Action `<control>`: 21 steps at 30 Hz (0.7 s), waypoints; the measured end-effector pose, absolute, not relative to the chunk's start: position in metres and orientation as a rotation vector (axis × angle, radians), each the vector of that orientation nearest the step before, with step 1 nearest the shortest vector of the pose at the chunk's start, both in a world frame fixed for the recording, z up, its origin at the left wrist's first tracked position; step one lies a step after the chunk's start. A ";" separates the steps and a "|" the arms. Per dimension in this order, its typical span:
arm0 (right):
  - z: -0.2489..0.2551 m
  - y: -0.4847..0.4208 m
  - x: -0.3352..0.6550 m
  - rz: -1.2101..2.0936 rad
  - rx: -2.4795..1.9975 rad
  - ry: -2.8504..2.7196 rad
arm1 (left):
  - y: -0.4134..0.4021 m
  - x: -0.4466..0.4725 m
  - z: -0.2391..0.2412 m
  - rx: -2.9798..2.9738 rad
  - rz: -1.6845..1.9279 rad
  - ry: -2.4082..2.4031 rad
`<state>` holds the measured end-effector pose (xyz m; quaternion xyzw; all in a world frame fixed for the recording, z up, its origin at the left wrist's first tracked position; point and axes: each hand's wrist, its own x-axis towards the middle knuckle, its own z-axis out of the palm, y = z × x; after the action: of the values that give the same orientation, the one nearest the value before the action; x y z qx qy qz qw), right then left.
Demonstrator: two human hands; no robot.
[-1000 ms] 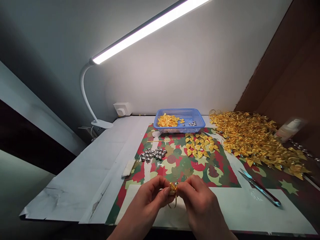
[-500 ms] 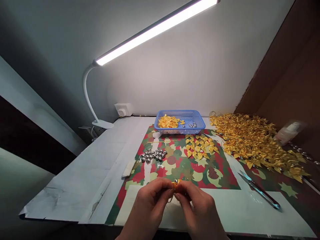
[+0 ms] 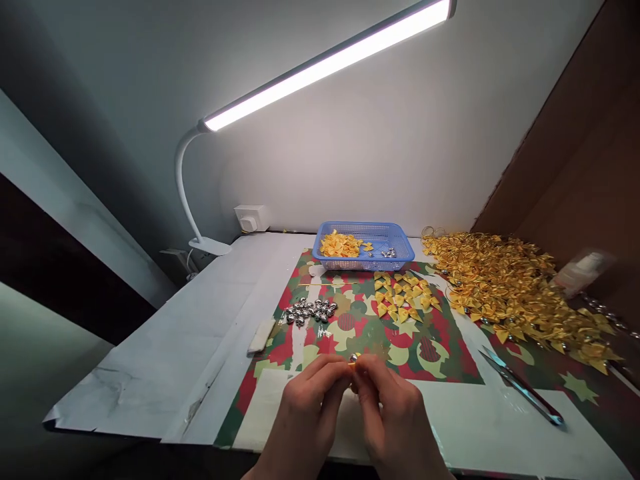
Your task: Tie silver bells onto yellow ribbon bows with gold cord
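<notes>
My left hand (image 3: pixel 320 393) and my right hand (image 3: pixel 387 393) meet at the front of the table, fingertips pinched together. Between them is a small yellow ribbon bow (image 3: pixel 352 365), mostly hidden by the fingers. A shiny silver ball (image 3: pixel 353 358), which looks like a jingle bell, shows just above the fingertips. Beyond my left hand lies a cluster of similar silver balls (image 3: pixel 310 311). Past my right hand, several yellow bows (image 3: pixel 403 297) are laid out in loose rows on the patterned sheet (image 3: pixel 370 343).
At the back stands a blue basket (image 3: pixel 364 265) with yellow bows and silver balls inside. A large heap of gold bows (image 3: pixel 520 293) covers the right side, beside scissors (image 3: pixel 523 387) and a bottle (image 3: pixel 580 273). A folded white cloth (image 3: pixel 261 335) lies left; a lamp (image 3: pixel 330 67) hangs overhead.
The view has shifted slightly. Both hands stay pinched together, now closer around the bow, and the cord loop seen below the fingers before is no longer plainly visible.
</notes>
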<state>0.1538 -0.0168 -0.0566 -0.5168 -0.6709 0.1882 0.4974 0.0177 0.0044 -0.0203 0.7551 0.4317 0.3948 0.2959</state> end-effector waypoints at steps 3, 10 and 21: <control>-0.058 -0.015 0.154 0.417 -1.237 -1.597 | 0.005 0.019 -0.022 1.997 1.023 1.176; -0.040 -0.016 0.156 0.843 -1.117 -1.157 | 0.011 0.017 -0.027 1.945 0.997 1.266; -0.047 -0.008 0.173 1.388 -0.861 -0.802 | 0.015 0.014 -0.023 1.705 0.955 1.362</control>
<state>0.1731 -0.0079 -0.0474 -0.3735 -0.3479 0.6020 0.6141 0.0143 0.0154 -0.0235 0.6648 0.5311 0.3722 0.3706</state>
